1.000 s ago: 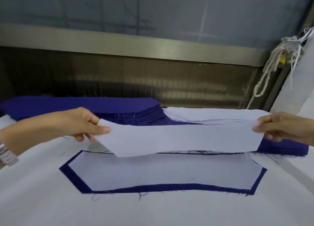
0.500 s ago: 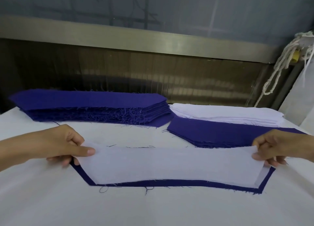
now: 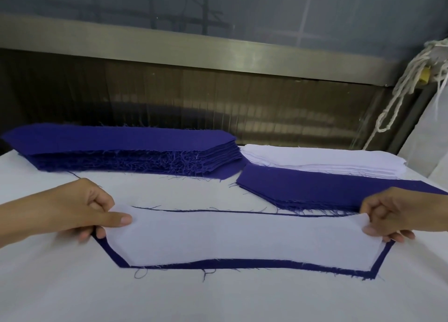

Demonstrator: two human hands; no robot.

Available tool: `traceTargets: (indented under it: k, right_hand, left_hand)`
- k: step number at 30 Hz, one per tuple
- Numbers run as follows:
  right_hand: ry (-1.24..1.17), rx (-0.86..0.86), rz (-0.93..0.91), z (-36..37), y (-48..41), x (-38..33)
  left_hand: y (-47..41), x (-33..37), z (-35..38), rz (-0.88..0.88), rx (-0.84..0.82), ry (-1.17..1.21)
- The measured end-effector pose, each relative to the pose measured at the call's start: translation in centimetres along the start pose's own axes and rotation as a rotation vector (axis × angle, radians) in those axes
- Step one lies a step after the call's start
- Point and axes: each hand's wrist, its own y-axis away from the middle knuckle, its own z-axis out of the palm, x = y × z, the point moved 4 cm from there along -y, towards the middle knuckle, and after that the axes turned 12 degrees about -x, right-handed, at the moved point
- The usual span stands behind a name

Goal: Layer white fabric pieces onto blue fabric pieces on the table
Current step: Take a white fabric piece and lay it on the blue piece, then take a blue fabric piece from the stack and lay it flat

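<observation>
Layering: a white fabric piece [image 3: 242, 239] is held stretched lengthwise between the left hand [image 3: 80, 212] and the right hand [image 3: 397, 215], over a blue fabric piece [image 3: 266, 264] at the near side of the table [image 3: 218, 300].
White piece: long, with slanted ends. Its near edge rests on the blue cloth, and both short ends are lifted slightly in the fingers.
Blue piece: lies flat under the white one. It shows as a dark border along the near edge and both slanted ends, and as a thin line along the far edge. Loose threads trail from its hem.
Grip, left: the thumb [image 3: 118, 219] presses on top of the white piece's left end with the fingers curled beneath, pinching it.
Grip, right: the thumb lies on top of the right end with the fingers folded under, pinching it likewise.
Far left: a tall blue stack [image 3: 121, 142] with frayed edges, well apart from the hands.
Far right: a lower blue pile [image 3: 327, 188] just behind the right hand, with a white stack [image 3: 303, 161] sitting on its rear part.
Table: covered in white cloth.
Background: a metal rail [image 3: 194, 52] runs above a dark ribbed panel, and a looped white cord [image 3: 397, 96] hangs at the right.
</observation>
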Motion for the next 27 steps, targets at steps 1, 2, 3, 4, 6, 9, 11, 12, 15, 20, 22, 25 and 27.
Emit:
traceTargets:
  k: [1, 2, 3, 4, 6, 9, 11, 12, 15, 20, 22, 25, 27]
  right_hand:
    - [0.011, 0.003, 0.006, 0.0, 0.0, 0.1]
    - [0.023, 0.011, 0.012, 0.0, 0.0, 0.2]
    - [0.034, 0.020, 0.018, -0.1, 0.0, 0.2]
    - [0.043, 0.027, 0.024, -0.2, 0.1, 0.3]
    - [0.047, 0.030, 0.038, -0.3, 0.1, 0.4]
    - [0.052, 0.033, 0.070, -0.5, 0.0, 0.7]
    - [0.058, 0.041, 0.105, -0.6, 0.1, 1.0]
    - [0.062, 0.046, 0.121, -0.6, 0.2, 1.1]
    - [0.044, 0.075, 0.148, -0.8, 0.4, 1.5]
    - [0.067, 0.245, 0.178, -1.2, 1.9, -0.1]
    - [0.114, 0.377, 0.118, -1.2, 2.3, -2.9]
    - [0.246, 0.543, -0.030, -0.9, 1.3, -8.4]
    - [0.280, 0.598, -0.101, -0.5, -0.2, -12.0]
  left_hand:
    - [0.1, 0.1, 0.1, -0.003, 0.002, 0.000]
    - [0.1, 0.1, 0.1, -0.006, 0.004, 0.000]
    - [0.2, 0.2, 0.1, -0.010, 0.006, -0.002]
    - [0.2, 0.2, 0.1, -0.012, 0.007, -0.006]
    - [0.3, 0.3, 0.2, -0.018, 0.009, -0.020]
    - [0.7, 0.4, 0.1, -0.036, 0.026, -0.050]
    - [1.1, 0.4, -0.1, -0.061, 0.037, -0.073]
    - [1.3, 0.5, -0.3, -0.077, 0.045, -0.091]
    - [2.2, 0.6, -1.2, -0.108, 0.080, -0.134]
    - [2.9, 0.7, -4.2, -0.031, 0.366, -0.192]
    - [2.9, 1.0, -5.4, 0.020, 0.533, -0.207]
    - [2.5, 1.4, -6.7, 0.134, 0.690, -0.181]
    - [1.8, 1.6, -7.6, 0.187, 0.733, -0.176]
